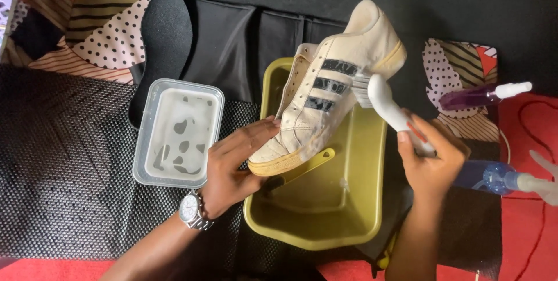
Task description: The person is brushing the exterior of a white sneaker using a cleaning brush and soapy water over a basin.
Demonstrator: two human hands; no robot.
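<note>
A dark woven mat (64,141) covered the surface, with a patterned cloth (99,19) at the far left edge. On it stood an olive-green basin (325,211), and a yellow handle (311,163) lay inside it. Above the basin a cream sneaker (325,92) with dark side stripes was held tilted, its long axis running from the heel at the lower left to the toe at the upper right.

The left hand (232,167), with a wristwatch (190,210), gripped the heel end of the sneaker, fingers (253,135) closed around it. The right hand (430,162) was closed on the handle of a white brush (383,101), and the bristles touched the shoe's side near the stripes. So the shoe lay to the left of the right hand, and the brush reached across to it.

Left of the basin sat a clear plastic tray (177,133) with cloudy liquid. A black insole (160,43) lay beyond it. On the right side were two spray bottles, a purple one (482,96) and a blue one (500,177), close behind the right hand.
</note>
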